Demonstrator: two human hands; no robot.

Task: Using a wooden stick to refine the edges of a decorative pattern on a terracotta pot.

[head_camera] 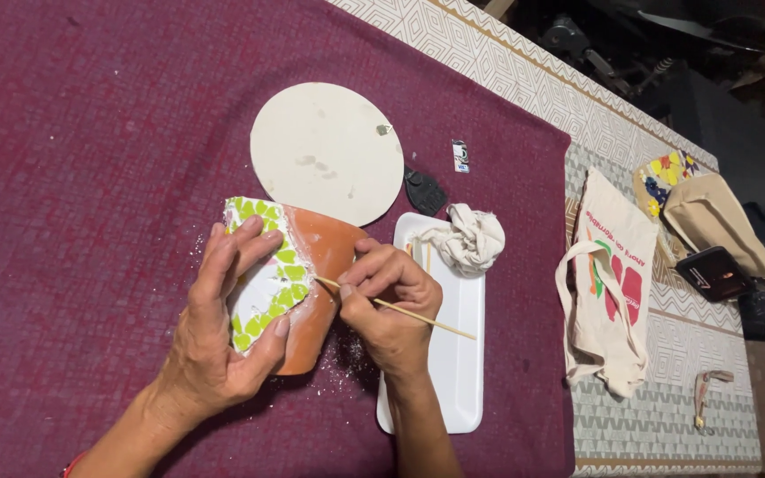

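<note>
Terracotta pot (320, 265), green-white mosaic, left hand (223, 327) gripping

There was one terracotta clay pot (312, 283), one thin wooden stick (400, 310), one round white disc (325, 150), one white foam tray (453, 354), one crumpled white cloth (471, 237) and two beige fabric tote bags (613, 292) (719, 217).

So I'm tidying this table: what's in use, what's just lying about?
In use: left hand, pot, right hand, stick.
Lying about: round board, white tray, rag, cloth bag, phone.
</note>
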